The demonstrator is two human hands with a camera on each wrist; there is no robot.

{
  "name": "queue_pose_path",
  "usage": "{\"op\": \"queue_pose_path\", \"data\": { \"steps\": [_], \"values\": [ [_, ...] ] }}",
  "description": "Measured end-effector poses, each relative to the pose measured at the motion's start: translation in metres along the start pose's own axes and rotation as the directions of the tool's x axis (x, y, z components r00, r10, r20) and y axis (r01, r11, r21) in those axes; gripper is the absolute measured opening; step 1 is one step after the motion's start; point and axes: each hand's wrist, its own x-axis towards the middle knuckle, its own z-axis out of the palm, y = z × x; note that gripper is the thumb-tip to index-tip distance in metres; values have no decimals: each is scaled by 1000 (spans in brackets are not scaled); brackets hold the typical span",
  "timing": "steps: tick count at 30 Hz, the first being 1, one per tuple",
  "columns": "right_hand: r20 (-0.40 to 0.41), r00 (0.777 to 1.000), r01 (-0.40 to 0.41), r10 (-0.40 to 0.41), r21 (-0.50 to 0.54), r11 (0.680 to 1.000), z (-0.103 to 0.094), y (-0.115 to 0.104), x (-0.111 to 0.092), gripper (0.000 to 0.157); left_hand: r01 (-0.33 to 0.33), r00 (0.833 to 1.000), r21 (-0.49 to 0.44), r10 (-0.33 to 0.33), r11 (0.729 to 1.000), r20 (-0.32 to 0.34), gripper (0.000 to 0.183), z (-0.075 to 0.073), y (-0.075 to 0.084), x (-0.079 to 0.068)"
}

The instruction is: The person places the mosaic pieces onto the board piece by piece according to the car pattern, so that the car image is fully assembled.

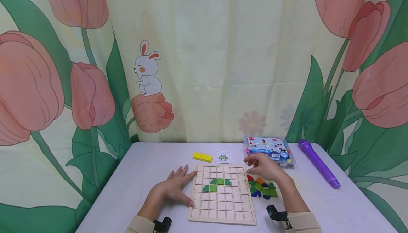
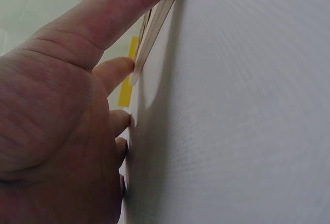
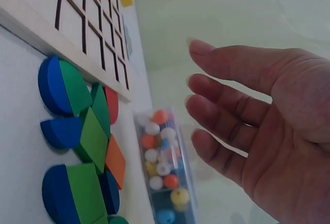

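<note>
Two hands are in view over one white surface point(image 1: 127, 190). The left hand point(image 1: 173, 185) lies with fingers spread, its thumb on the left rim of the board and its index fingertip touching the same side higher up. The right hand point(image 1: 264, 165) is above the surface near the board's far right corner, fingers loosely bent, thumb apart from them, nothing pinched.

One wooden grid board point(image 1: 223, 221) lies flat on the surface between the hands. Five pieces sit on it: two light-green squares point(image 1: 220, 181) and three darker green quarter-rounds point(image 1: 205, 188), three pieces in the upper row and two in the lower.

Just beside the board's right edge is one cluster of loose pieces: one red piece point(image 1: 250, 178) and one orange piece point(image 1: 260, 181) are visible, with several green pieces point(image 1: 269, 192) and blue pieces point(image 1: 266, 197); overlap prevents an exact count of these.

Beyond the board: one yellow bar point(image 1: 202, 157), one printed card point(image 1: 222, 157) and one clear case point(image 1: 264, 142) containing numerous beads point(image 3: 179, 196). At far right, one purple tube point(image 1: 319, 164). The curtain point(image 1: 204, 49) behind bears one printed rabbit point(image 1: 148, 66).
</note>
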Motion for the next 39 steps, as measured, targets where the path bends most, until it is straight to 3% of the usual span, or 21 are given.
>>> {"op": "queue_pose_path", "data": {
  "steps": [6, 19, 39],
  "values": [
    [41, 999, -5, 6, -25, 1000, -8, 11, -3, 36, -2, 1000, -2, 2, 1000, 0, 119, 0, 0, 0],
    [100, 980, -158, 171, -129, 979, -12, 33, -4, 21, -5, 1000, -4, 5, 1000, -2, 118, -1, 0, 0],
    [97, 974, -182, 202, -183, 966, -8, 39, -5, 15, -15, 1000, 3, 15, 1000, -1, 119, -1, -1, -1]
  ]
}}
